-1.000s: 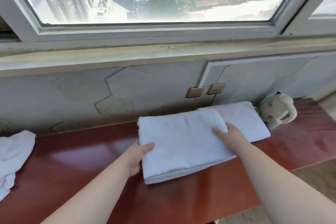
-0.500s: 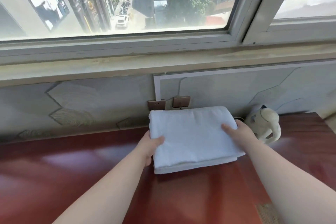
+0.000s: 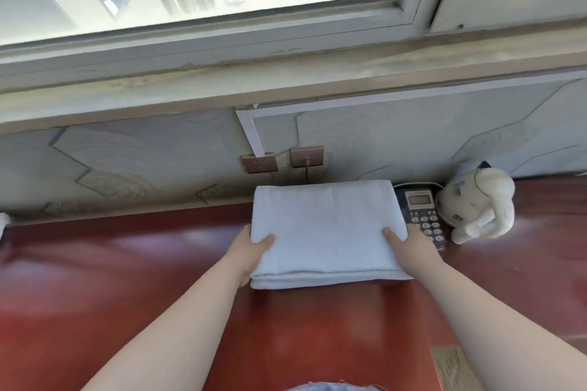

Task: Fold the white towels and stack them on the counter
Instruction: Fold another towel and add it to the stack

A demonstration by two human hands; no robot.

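A folded white towel (image 3: pixel 327 228) lies on the red-brown counter (image 3: pixel 127 279) close to the wall, squared into a neat rectangle with layered edges showing at its front. It covers whatever lies beneath it. My left hand (image 3: pixel 247 251) grips its left side, thumb on top and fingers underneath. On the right side my right hand (image 3: pixel 409 247) holds it the same way. A bit of another white towel (image 3: pixel 3 222) shows at the far left edge.
A dark desk phone (image 3: pixel 422 216) sits just right of the towel, and a cream plush toy (image 3: pixel 476 203) leans beside it. Two copper wall sockets (image 3: pixel 282 160) with a cord are behind the towel. The counter's right front edge (image 3: pixel 457 368) borders a woven surface.
The folded towel has moved right along the counter and now sits over the other folded towel by the wall. The view has shifted right, so the unfolded towels are nearly out of sight.
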